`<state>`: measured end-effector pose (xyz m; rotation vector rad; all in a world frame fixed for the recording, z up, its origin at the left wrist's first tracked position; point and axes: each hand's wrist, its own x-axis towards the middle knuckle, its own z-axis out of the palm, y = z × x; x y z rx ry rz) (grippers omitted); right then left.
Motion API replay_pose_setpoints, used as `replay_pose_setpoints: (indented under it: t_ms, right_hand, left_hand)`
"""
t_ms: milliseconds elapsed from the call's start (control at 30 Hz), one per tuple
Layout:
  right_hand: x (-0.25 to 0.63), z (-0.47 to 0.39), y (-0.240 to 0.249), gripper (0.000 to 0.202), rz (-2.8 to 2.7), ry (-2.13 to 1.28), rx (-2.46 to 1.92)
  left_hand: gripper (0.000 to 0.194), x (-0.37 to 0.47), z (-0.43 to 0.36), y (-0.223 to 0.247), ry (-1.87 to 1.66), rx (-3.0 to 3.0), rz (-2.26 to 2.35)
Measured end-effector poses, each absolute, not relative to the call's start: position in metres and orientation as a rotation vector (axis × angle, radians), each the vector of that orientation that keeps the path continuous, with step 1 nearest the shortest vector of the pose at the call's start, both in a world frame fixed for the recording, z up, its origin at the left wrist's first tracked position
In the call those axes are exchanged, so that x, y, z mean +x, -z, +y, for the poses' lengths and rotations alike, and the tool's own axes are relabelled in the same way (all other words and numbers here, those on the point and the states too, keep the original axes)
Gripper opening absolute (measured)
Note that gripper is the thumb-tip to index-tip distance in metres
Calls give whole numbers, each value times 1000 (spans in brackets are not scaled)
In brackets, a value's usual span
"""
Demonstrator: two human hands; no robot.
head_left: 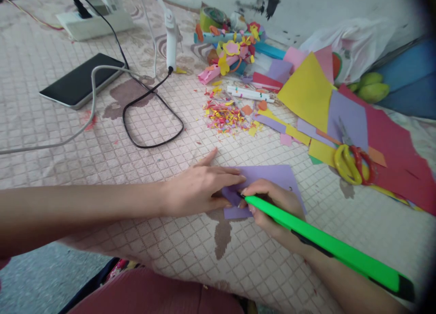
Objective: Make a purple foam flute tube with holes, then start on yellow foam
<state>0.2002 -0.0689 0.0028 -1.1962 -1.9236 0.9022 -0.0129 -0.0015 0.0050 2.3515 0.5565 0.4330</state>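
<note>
A sheet of purple paper (pixel 269 171) lies flat on the cloth-covered table in front of me. My left hand (pixel 200 187) rests on its left edge with the fingers spread, pressing it down. In my right hand (pixel 272 205) is a long green utility knife (pixel 316 239) with black parts, gripped near its front end. Its tip meets the paper just beside my left fingertips. A small dark hole or mark shows near the paper's right edge. My fingers partly hide the tip and the paper below it.
Scissors (pixel 354 162) with yellow and red handles lie on coloured paper sheets (pixel 391 146) at right. Beyond the hands are paper scraps (pixel 226 116), paper flowers (pixel 233 48) and a white glue gun (pixel 171 39) with a black cord. A dark tablet-like device (pixel 83 80) and a power strip (pixel 95 26) are at left.
</note>
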Motion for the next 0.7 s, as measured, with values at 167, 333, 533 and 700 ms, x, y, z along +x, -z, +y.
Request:
replay_pose_setpoints:
  t_ms: [167,333,533,700]
  right_hand:
    - [200,-69,0,26,-1911,-886,-1190]
    - [199,-68,0,26,-1916,-847,-1205]
    - [196,-70,-7,25,-2018,-772,-1175]
    - [193,-73,-2,26,-1899,-766,-1233]
  left_hand:
    - [45,-13,-2,-4,-427,2367,570]
    - [45,-14,-5,-2,-448,2383,579]
    - [45,-13,-4,-2,-506,2366,580]
    - [48,-13,6,-1,-490,2327,491]
